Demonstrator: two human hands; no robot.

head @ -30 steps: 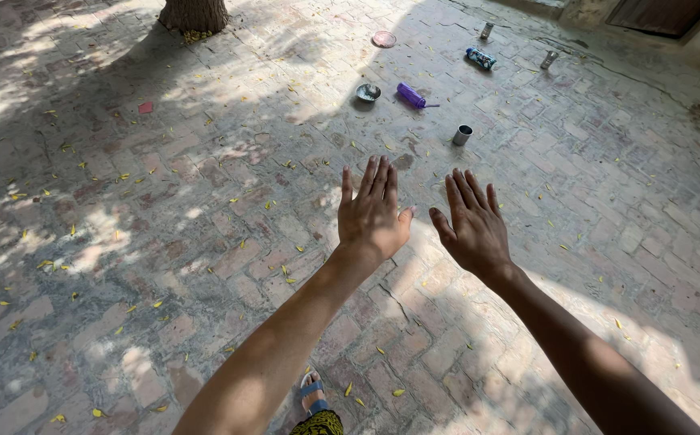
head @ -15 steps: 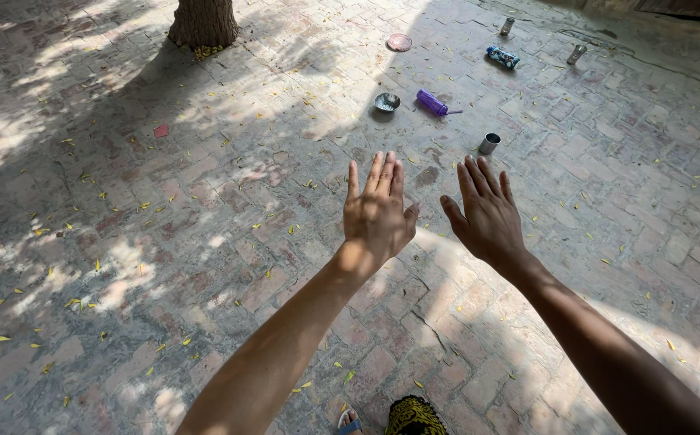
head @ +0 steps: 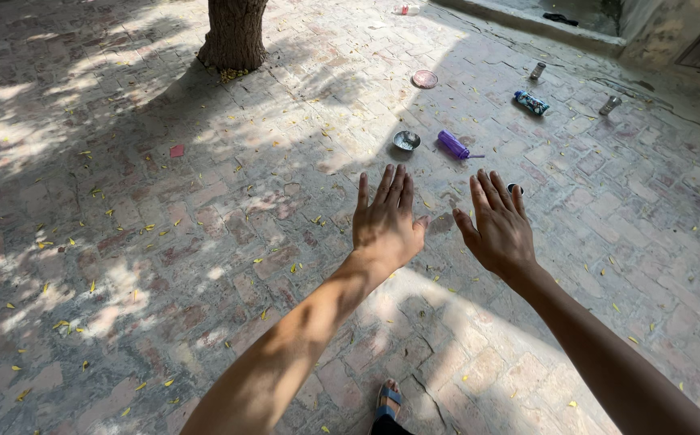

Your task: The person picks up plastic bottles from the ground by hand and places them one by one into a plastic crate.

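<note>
A person is standing on a brick courtyard floor (head: 165, 266) and holding both arms out ahead, palms down. The left hand (head: 385, 225) is spread flat with fingers straight, gripping nothing. The right hand (head: 499, 229) is likewise spread and empty.

Nearest to the hands is a small metal cup (head: 514, 189), peeking out just past the right hand's fingertips, at about twelve o'clock from that hand. Only its dark rim is showing, so I cannot tell whether it is standing or tipped. The right hand is the nearer of the two.

Farther out, at about eleven o'clock from the right hand, a purple bottle (head: 452, 144) is lying on its side, its long axis running from upper left to lower right. Just beside it, at nine o'clock, a shallow metal bowl (head: 406, 140) is sitting. A tree trunk (head: 235, 34) is rising at the far edge, and yellow leaves are scattered about.
</note>
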